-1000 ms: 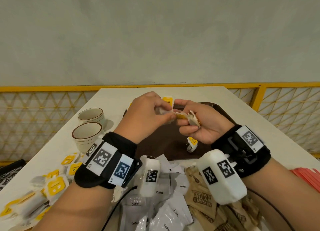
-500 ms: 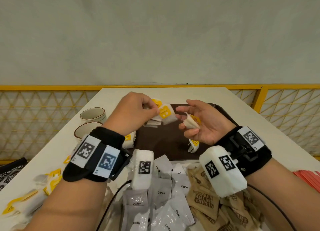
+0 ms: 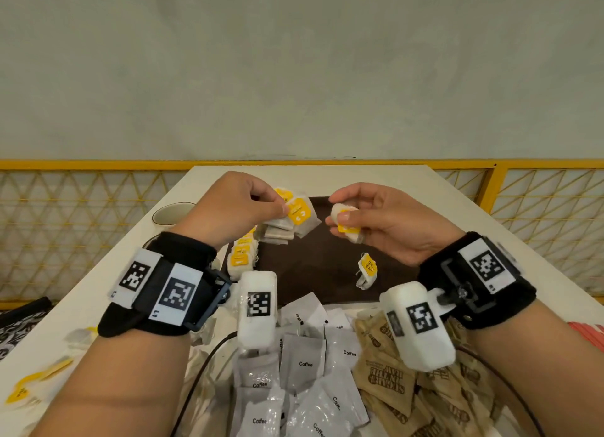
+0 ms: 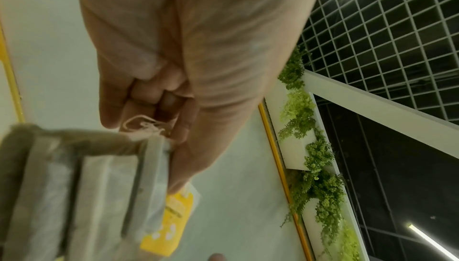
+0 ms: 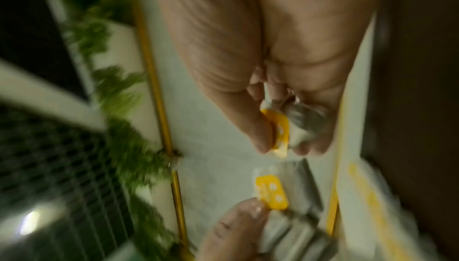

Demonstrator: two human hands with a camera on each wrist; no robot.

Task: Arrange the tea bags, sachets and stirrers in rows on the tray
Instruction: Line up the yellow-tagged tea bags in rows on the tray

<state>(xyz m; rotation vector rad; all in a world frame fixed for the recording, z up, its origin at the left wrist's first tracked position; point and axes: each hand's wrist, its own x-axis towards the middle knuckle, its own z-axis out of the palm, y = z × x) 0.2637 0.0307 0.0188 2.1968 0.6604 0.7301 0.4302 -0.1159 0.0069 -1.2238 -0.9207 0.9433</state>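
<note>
My left hand [image 3: 248, 204] pinches a stack of several tea bags [image 3: 291, 222] with yellow tags above the far left of the dark brown tray [image 3: 313, 273]; the left wrist view shows the same stack [image 4: 82, 190] under my fingers [image 4: 139, 100]. My right hand [image 3: 366, 217] holds a folded tea bag [image 3: 345, 222] between thumb and fingers, a little right of the stack; the right wrist view shows that tea bag [image 5: 285, 127]. From it a second tea bag [image 3: 366, 269] dangles over the tray. A row of tea bags [image 3: 242, 255] lies along the tray's left edge.
Grey coffee sachets [image 3: 304, 368] and brown sugar sachets [image 3: 389, 381] are heaped in front of the tray. A cup [image 3: 171, 212] stands at the left behind my left wrist. Loose tea bags [image 3: 36, 381] lie at the near left. Red stirrers [image 3: 588, 335] show at the right edge.
My hands have parted: the left carried the stack of tea bags left and forward over the tray, while the right stayed with the folded tea bag. The view tilted downward slightly.
</note>
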